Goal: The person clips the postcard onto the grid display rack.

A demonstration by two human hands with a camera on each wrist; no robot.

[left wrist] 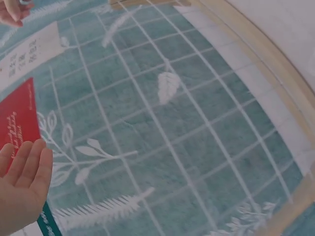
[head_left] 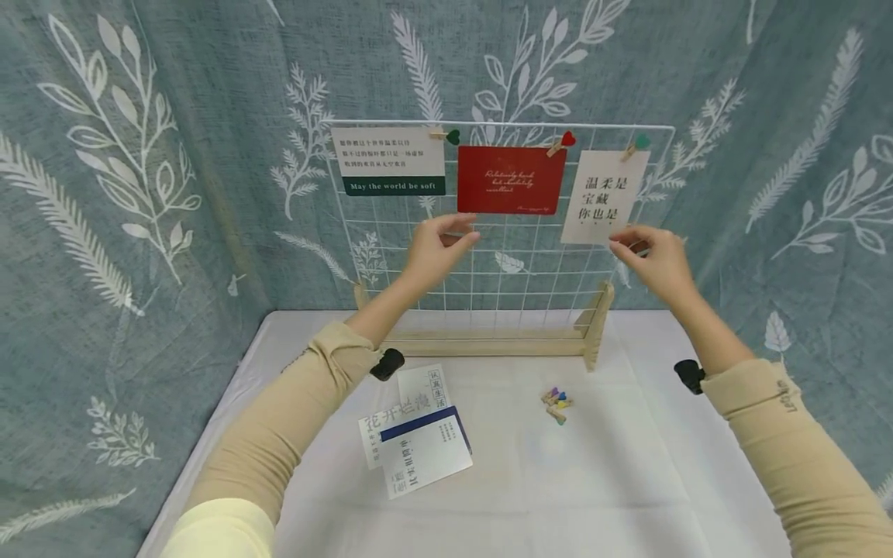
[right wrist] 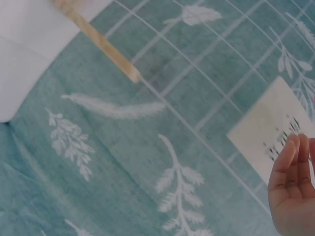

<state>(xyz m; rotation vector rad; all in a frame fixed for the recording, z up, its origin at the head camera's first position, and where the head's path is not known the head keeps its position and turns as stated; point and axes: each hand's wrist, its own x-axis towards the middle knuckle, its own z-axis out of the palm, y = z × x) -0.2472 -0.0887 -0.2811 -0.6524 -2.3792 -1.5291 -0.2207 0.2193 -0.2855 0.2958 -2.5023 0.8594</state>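
Three cards hang on a white wire grid (head_left: 488,271), each held by a wooden clip with a coloured heart. A white-and-green card (head_left: 391,159) is on the left, a red card (head_left: 512,180) in the middle, a white card with black characters (head_left: 603,194) on the right. My left hand (head_left: 436,248) is raised just below the red card's lower left corner, fingers loosely bent with nothing between them. Near the white card's lower right corner is my right hand (head_left: 652,256), its fingers loosely bent; in the right wrist view this hand (right wrist: 293,191) overlaps the card.
A wooden stand (head_left: 488,346) carries the grid on a white-covered table (head_left: 558,504). Several printed cards (head_left: 432,457) lie overlapping at the front left. A small pile of heart clips (head_left: 556,401) lies right of them. A leaf-patterned curtain (head_left: 230,77) hangs behind.
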